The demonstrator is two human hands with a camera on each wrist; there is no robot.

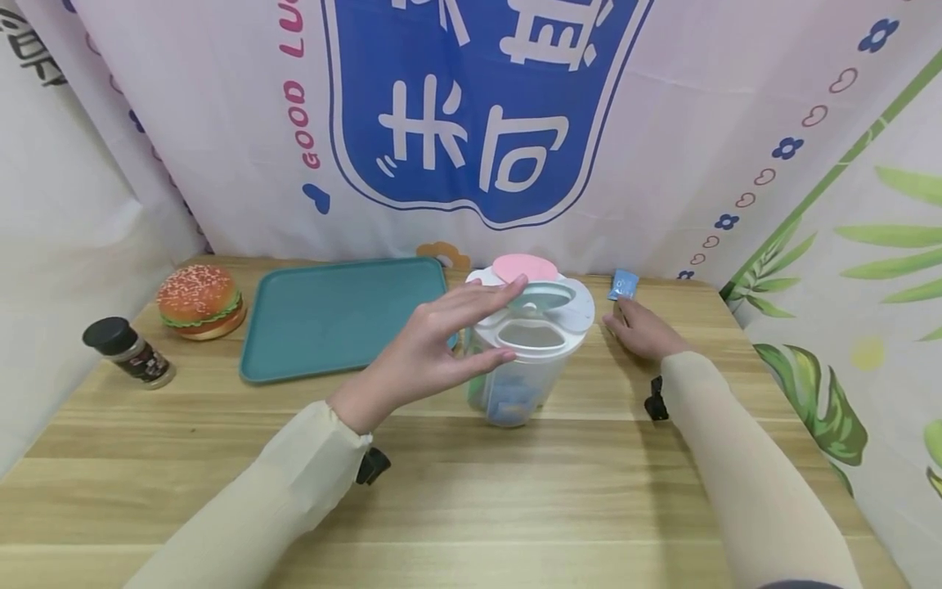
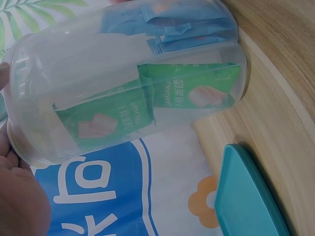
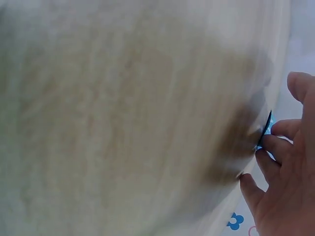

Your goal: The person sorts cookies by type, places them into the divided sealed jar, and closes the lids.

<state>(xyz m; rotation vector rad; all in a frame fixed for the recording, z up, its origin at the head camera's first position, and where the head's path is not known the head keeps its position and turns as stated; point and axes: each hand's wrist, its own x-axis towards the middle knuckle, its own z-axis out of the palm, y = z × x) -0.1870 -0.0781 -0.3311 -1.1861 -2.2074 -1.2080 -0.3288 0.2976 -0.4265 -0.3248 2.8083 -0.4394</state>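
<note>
A clear divided container with a white lid stands upright on the table. In the left wrist view, green packets and blue packets show through its wall. Over the lid, my left hand has its fingers spread and extended, index fingertip at a raised pale green flap and thumb by the uncovered opening. My right hand is at the table's back, fingertips at a small blue packet; the right wrist view shows its thumb apart from the packet.
Left of the container lies a teal tray. Beyond it are a toy hamburger and a black-capped jar. A printed curtain hangs along the table's back edge, and a leaf-patterned cloth on the right.
</note>
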